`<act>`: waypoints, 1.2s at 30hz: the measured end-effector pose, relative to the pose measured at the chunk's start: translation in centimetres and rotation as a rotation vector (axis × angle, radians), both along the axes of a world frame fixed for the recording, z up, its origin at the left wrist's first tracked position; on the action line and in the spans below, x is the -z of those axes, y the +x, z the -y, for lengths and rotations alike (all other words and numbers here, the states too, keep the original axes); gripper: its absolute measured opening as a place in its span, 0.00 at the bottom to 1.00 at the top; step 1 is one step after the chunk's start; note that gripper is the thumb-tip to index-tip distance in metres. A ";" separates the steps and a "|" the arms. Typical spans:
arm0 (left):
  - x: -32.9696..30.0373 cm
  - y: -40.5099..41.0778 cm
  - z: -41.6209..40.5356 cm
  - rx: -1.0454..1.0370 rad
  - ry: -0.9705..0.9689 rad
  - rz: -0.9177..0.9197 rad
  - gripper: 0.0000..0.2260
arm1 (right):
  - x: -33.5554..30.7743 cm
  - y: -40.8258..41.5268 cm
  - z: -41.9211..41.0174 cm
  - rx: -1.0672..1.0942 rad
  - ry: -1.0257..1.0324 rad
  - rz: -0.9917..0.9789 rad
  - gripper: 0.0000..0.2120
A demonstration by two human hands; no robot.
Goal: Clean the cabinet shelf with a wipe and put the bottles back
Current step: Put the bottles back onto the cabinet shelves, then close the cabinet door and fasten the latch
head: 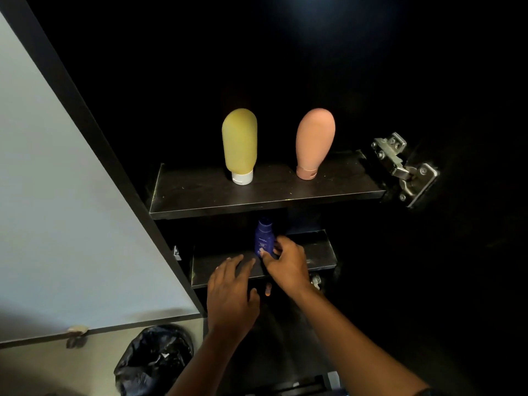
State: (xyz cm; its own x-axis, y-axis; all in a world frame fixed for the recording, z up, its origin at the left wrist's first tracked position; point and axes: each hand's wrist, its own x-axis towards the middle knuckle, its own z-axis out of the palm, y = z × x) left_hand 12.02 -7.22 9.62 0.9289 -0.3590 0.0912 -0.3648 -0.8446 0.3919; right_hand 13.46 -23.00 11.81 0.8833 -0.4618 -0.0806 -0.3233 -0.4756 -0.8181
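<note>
Blue bottle: small dark-blue plastic lotion bottle, upright on lower black cabinet shelf.
Right hand: fingers curled round blue bottle's base.
Left hand: flat, empty, on shelf edge left of bottle.
Advice: seat base fully, release gently.

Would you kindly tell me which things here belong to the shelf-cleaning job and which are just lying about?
Part of the job:
- blue bottle, gripped by the right hand
- lower shelf, under the left hand
- yellow bottle
- pink bottle
- upper shelf

Just lying about:
- black bin bag
- door hinge
</note>
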 end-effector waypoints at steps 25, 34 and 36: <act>-9.5 -10.8 -0.4 0.106 -0.593 -0.089 0.30 | -10.0 -15.6 -3.3 0.332 0.019 0.351 0.20; -15.6 -18.9 2.1 0.385 -0.841 -0.188 0.21 | -16.0 -28.4 -5.5 0.467 -0.223 0.496 0.18; -16.3 -20.8 2.5 0.448 -0.848 -0.198 0.19 | -16.4 -31.3 -5.6 0.500 -0.313 0.509 0.16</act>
